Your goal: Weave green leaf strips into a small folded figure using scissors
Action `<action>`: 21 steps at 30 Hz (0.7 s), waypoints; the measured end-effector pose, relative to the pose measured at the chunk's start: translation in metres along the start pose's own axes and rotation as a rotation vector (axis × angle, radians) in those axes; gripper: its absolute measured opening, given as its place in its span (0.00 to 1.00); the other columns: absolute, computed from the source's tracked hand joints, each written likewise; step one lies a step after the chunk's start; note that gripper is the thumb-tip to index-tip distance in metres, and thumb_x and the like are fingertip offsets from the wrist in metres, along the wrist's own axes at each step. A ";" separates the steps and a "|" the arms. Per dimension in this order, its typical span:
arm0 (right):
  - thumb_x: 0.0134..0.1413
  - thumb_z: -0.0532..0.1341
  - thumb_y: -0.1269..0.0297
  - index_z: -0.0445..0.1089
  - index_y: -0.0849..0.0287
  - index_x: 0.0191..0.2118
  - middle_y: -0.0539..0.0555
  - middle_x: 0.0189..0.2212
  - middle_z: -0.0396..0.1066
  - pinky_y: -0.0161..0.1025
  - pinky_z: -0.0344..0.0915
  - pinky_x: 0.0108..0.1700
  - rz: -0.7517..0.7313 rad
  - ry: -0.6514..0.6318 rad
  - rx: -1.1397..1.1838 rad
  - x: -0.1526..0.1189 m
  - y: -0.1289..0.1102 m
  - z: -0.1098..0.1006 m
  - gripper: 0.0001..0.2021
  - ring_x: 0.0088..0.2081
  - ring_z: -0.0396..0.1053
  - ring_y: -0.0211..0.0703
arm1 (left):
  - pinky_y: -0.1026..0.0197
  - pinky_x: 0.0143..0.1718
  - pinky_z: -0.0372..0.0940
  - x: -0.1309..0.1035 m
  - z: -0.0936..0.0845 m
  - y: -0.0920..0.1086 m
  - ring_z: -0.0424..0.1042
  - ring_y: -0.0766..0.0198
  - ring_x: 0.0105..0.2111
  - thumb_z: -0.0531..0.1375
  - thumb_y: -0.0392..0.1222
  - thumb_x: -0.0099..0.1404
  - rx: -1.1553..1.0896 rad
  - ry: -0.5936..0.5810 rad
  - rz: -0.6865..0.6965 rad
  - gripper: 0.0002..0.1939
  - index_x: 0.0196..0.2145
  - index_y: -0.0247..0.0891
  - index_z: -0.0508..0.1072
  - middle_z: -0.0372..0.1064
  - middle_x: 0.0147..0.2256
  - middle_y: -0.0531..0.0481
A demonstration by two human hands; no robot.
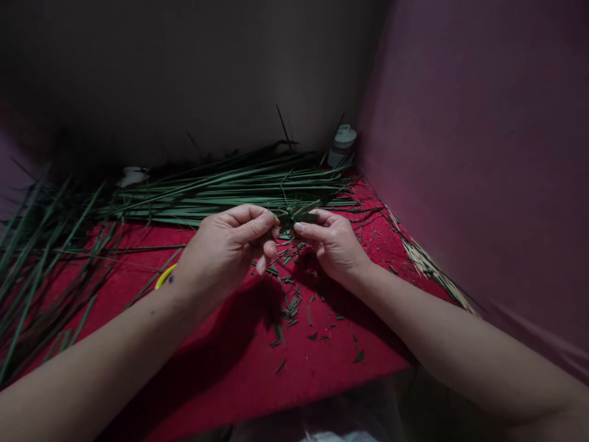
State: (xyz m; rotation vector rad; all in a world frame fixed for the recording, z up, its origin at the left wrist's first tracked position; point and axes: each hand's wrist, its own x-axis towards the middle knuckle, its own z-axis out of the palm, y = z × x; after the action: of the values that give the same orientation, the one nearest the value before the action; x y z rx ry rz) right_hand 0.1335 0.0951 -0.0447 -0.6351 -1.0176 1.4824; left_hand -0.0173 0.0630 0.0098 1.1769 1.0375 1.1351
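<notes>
Pinching one folded green leaf piece (292, 213) above the red desk (294, 393), my left hand (225, 242) and right hand (339, 244) grip it by fingertips! I count one bottle (344, 140) behind, too dim to read, one yellow rim (163, 277), leaf strips (221, 190) beyond counting.

Dim, underexposed. Far wall (207, 73) goes near-black at left; right wall (478, 135) muted purple. Soft shadows on worktop (257, 393) under left hand (223, 242) and right hand (339, 248); light reads overhead. Wide-angle stretch at edges; leaves (32, 230) murky far left.
</notes>
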 end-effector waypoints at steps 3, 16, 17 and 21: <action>0.38 0.66 0.70 0.71 0.59 0.26 0.47 0.26 0.69 0.37 0.61 0.38 0.007 -0.008 0.002 -0.001 0.000 0.000 0.05 0.29 0.65 0.34 | 0.69 0.13 0.58 -0.001 0.002 0.002 0.62 0.72 0.14 0.61 0.40 0.57 0.066 0.005 0.011 0.07 0.29 0.33 0.71 0.65 0.18 0.52; 0.36 0.67 0.71 0.71 0.59 0.27 0.47 0.26 0.70 0.37 0.63 0.38 -0.006 0.026 0.055 -0.003 0.004 0.005 0.06 0.28 0.66 0.34 | 0.66 0.26 0.62 0.001 -0.007 -0.018 0.70 0.66 0.28 0.54 0.35 0.62 1.347 0.252 0.983 0.07 0.35 0.36 0.72 0.71 0.30 0.49; 0.36 0.66 0.71 0.71 0.59 0.27 0.47 0.26 0.71 0.37 0.63 0.39 -0.009 0.034 0.053 -0.003 0.004 0.006 0.07 0.29 0.66 0.34 | 0.66 0.23 0.60 0.000 -0.007 -0.018 0.70 0.66 0.26 0.53 0.34 0.62 1.448 0.256 1.018 0.08 0.36 0.36 0.72 0.70 0.30 0.48; 0.36 0.66 0.71 0.71 0.59 0.27 0.48 0.27 0.71 0.37 0.63 0.39 -0.001 0.054 0.039 -0.004 0.003 0.006 0.07 0.30 0.66 0.35 | 0.65 0.16 0.53 -0.010 -0.001 -0.016 0.66 0.65 0.21 0.51 0.32 0.60 1.722 0.209 0.961 0.11 0.36 0.34 0.72 0.68 0.30 0.46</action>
State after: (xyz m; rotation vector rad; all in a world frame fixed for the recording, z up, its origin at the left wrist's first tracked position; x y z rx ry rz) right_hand 0.1278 0.0898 -0.0449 -0.6434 -0.9456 1.4732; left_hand -0.0181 0.0531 -0.0057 3.2011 1.7104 0.8475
